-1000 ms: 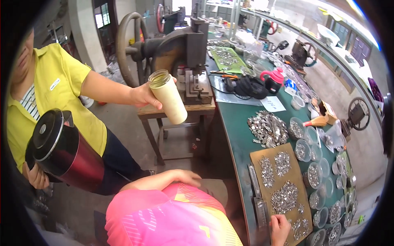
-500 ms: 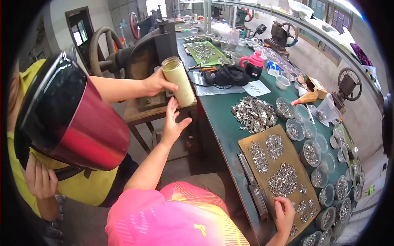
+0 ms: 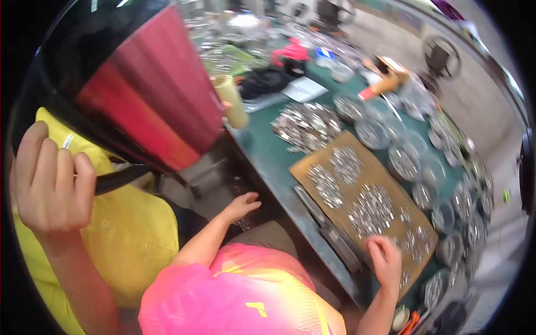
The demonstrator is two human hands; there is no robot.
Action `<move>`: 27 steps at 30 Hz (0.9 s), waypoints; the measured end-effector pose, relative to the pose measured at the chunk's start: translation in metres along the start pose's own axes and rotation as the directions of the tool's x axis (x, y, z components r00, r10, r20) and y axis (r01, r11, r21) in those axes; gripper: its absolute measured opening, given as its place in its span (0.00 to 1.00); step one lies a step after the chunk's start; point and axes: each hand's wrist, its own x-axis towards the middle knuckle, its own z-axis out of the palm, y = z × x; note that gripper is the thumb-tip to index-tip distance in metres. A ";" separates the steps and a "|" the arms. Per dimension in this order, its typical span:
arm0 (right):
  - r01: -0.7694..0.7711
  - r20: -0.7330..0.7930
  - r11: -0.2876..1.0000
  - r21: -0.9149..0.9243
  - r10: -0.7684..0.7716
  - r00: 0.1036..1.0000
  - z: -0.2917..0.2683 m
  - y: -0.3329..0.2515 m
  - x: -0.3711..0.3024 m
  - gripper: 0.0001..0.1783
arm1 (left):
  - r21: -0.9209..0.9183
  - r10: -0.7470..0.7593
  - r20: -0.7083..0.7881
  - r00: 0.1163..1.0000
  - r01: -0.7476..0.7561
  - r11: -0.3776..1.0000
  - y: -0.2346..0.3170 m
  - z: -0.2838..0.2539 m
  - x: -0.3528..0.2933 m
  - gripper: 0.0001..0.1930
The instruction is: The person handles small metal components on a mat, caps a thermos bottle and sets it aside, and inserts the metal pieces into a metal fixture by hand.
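My left hand (image 3: pixel 243 206) is raised beside the table, fingers stretched out and nothing in it. My right hand (image 3: pixel 385 259) rests at the near edge of a brown board (image 3: pixel 304 167), its fingers curled together. Whatever they may hold is hidden. Small metal parts (image 3: pixel 371 209) lie in several heaps on that board. At my left, a co-worker in yellow grips the handle of a large red and black jug (image 3: pixel 153 89), which fills the upper left. Past it shows a pale yellow-green bottle (image 3: pixel 234 106), with the co-worker's fingertips at its side.
A metal bar (image 3: pixel 340 245) lies along the green table's (image 3: pixel 257 151) near edge. Beyond the board is a loose pile of metal pieces (image 3: pixel 307 125). Clear plastic tubs (image 3: pixel 405 162) of parts line the right. A red-handled brush (image 3: pixel 385 86) and a pink-lidded bottle (image 3: pixel 291 56) stand farther back.
My view has shifted and blurred. My left hand has dropped away from the bottle. The co-worker has raised the jug, which now hides the arm holding the bottle. My right hand stays at the board.
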 end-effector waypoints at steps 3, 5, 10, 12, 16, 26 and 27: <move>0.009 -0.068 1.000 -0.021 -0.010 0.998 -0.033 0.015 0.030 0.06 | 0.377 -0.166 0.396 0.903 0.005 0.926 0.007 0.046 0.009 0.35; -0.056 -0.228 0.998 -0.014 0.052 0.972 -0.056 0.028 0.043 0.06 | 0.374 -0.185 0.315 0.931 0.057 0.925 -0.037 0.063 0.060 0.38; -0.278 -0.456 0.959 0.051 0.271 0.848 -0.124 0.072 0.026 0.07 | 0.347 -0.235 0.376 0.896 0.099 0.933 0.008 0.105 0.112 0.32; -0.372 -0.448 0.925 0.077 0.365 0.816 -0.128 0.091 0.008 0.07 | 0.394 0.137 0.556 0.820 -0.405 0.825 -0.003 0.115 0.139 0.27; -0.543 -0.395 0.828 -0.140 0.456 0.797 -0.115 0.109 -0.016 0.07 | 0.434 0.290 0.611 0.737 -0.618 0.655 0.031 0.153 0.139 0.28; -0.414 -0.404 0.841 -0.348 0.264 0.876 -0.058 0.123 -0.013 0.07 | 0.652 0.456 0.543 0.705 -0.697 0.299 0.009 0.177 0.128 0.28; -0.428 -0.431 0.830 -0.357 0.261 0.864 -0.045 0.117 -0.008 0.06 | 0.656 0.651 0.638 0.411 -0.733 -0.181 -0.022 0.167 0.140 0.27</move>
